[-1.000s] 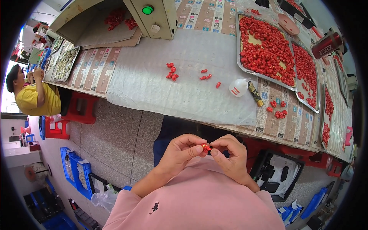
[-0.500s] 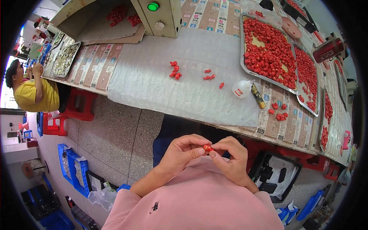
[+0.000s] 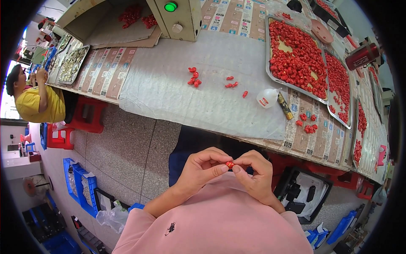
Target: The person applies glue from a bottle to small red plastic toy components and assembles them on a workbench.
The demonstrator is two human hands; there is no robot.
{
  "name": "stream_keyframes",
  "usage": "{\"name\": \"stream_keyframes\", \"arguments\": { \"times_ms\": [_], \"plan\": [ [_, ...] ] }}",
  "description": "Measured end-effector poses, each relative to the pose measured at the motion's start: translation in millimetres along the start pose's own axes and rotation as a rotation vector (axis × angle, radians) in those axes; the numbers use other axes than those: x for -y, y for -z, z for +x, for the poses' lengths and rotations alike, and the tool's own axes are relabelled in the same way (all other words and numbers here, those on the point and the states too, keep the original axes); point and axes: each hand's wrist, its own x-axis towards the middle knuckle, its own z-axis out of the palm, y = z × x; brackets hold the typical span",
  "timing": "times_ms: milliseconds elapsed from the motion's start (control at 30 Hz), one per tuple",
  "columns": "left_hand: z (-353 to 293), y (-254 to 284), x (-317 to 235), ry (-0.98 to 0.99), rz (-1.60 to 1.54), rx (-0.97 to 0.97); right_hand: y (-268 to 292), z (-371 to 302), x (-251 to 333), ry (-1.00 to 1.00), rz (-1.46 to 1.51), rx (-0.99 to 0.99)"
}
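Note:
A small glossy red piece with gold-coloured marks (image 3: 229,164) is pinched between the fingertips of both hands, in front of my pink shirt. My left hand (image 3: 201,169) grips it from one side with thumb and forefinger. From the other side my right hand (image 3: 258,174) does the same. Beyond the table's near edge, a cluster of similar red pieces (image 3: 195,78) lies on a pale sheet (image 3: 169,95), with a few more red pieces (image 3: 231,85) to its right. A small white squeeze bottle (image 3: 267,98) and a black-and-gold tube (image 3: 284,106) lie close together.
Metal trays full of red pieces (image 3: 296,55) fill the table's right side, near a dark red flask (image 3: 362,56). A beige metal box with a green light (image 3: 175,23) stands at the back. A person in yellow (image 3: 40,101) sits far left. Blue crates (image 3: 80,186) rest on the floor.
The red piece has turned slightly between my fingertips. Both hands stay in nearly the same place.

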Motion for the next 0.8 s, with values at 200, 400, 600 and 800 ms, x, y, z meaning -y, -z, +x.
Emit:
{"name": "stream_keyframes", "arguments": {
  "times_ms": [200,400,600,800],
  "plan": [
    [-0.1,-0.5,2.4,-0.026,0.072,-0.006,1.2,-1.2,0.1,-0.079,0.013,0.001],
    [1.2,-2.4,3.3,-0.117,0.179,-0.013,-0.5,-2.5,-1.4,-0.048,0.037,-0.025],
    [1.7,-3.5,3.1,-0.18,0.266,-0.011,1.7,-2.7,-4.6,-0.067,0.085,0.003],
    [2.8,-2.9,4.5,-0.224,0.337,-0.011,1.4,-4.6,-7.2,-0.098,0.113,0.008]
  ]
}}
